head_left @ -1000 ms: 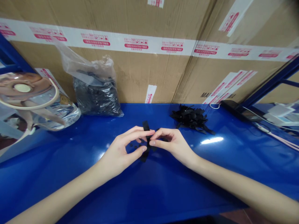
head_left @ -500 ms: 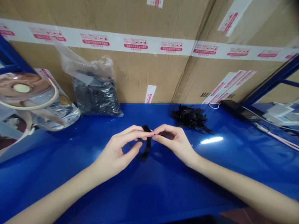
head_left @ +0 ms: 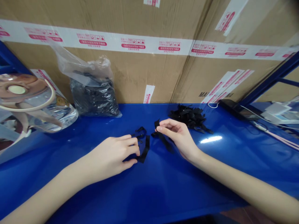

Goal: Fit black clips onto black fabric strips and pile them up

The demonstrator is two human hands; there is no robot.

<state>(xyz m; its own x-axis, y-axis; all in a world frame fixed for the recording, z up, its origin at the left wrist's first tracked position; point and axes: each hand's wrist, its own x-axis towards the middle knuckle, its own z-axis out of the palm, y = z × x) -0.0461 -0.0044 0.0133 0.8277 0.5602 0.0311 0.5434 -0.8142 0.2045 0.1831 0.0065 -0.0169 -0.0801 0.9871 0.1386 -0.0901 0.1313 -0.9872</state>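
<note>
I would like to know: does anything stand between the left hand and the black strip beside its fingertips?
Nothing visible does. The black strip reaches right up to the left hand; whether they touch, I cannot tell. The right hand, pinching another strip, is beyond it.

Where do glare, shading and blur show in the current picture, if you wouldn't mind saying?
Head view: white glare on the table, near the black pile; head view: darker shading just below the right forearm; head view: the strip in the right hand looks soft, its lower end blurred.
</note>
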